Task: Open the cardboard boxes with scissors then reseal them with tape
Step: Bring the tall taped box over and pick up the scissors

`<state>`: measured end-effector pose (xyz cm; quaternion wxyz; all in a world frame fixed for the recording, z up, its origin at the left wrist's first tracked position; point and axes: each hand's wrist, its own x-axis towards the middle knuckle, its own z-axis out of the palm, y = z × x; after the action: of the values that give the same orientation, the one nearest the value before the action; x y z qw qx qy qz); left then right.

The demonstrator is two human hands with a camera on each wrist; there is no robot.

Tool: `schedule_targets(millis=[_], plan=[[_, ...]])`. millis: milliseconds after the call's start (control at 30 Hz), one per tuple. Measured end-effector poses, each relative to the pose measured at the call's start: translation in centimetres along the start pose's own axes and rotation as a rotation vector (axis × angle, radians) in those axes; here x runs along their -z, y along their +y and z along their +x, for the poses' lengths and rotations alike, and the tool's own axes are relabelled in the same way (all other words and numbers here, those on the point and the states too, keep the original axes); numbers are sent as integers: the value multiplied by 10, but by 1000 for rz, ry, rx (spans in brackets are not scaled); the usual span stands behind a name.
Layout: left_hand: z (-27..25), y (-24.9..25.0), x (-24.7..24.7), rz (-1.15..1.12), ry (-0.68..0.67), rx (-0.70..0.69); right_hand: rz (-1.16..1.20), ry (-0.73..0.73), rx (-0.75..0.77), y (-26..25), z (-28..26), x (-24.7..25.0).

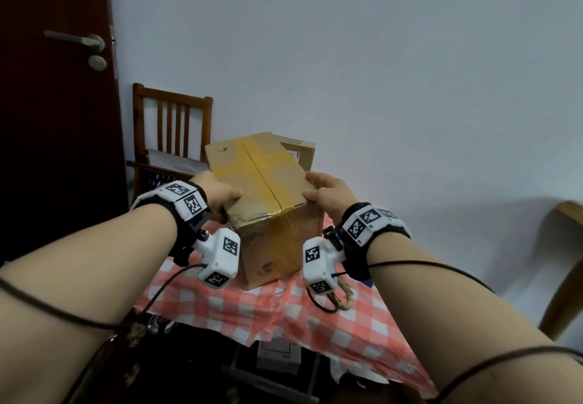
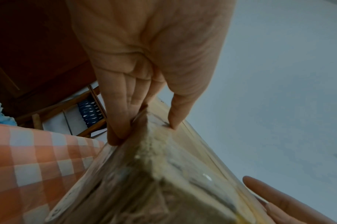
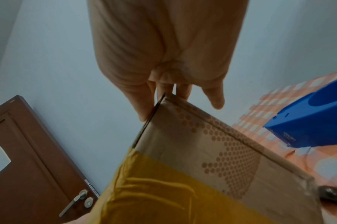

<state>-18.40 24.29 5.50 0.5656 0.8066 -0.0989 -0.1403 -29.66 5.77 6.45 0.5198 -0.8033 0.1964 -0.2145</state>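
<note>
A brown cardboard box [image 1: 268,189] is held tilted above the checkered tablecloth [image 1: 252,309], its lower edge near or on the cloth. Yellowish tape [image 1: 265,176] runs along its top seam and down the front. My left hand [image 1: 225,197] grips the box's left side, thumb on top and fingers down the side, as the left wrist view shows [image 2: 144,60]. On the right edge my right hand [image 1: 317,189] holds it the same way, thumb on the top face [image 3: 142,112]. A blue tape dispenser [image 3: 307,121] lies on the cloth to the right of the box.
A second cardboard box [image 1: 299,151] stands behind the held one. A wooden chair [image 1: 172,129] and a dark door [image 1: 56,88] are at the back left, another wooden chair [image 1: 564,261] at the right. A metal object [image 3: 332,195] lies by the box's near right corner.
</note>
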Motion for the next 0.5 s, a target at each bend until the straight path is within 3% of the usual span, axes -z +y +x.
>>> schedule_targets(millis=[167,300,500], plan=[[-8,7,5,49,16,10,-115,79,29,-4,-4,0],[-7,10,6,80,-51,8,-360,26,-64,3,-10,3],[-4,0,-1,119,-96,39,-363,-4,-232,5,-12,7]])
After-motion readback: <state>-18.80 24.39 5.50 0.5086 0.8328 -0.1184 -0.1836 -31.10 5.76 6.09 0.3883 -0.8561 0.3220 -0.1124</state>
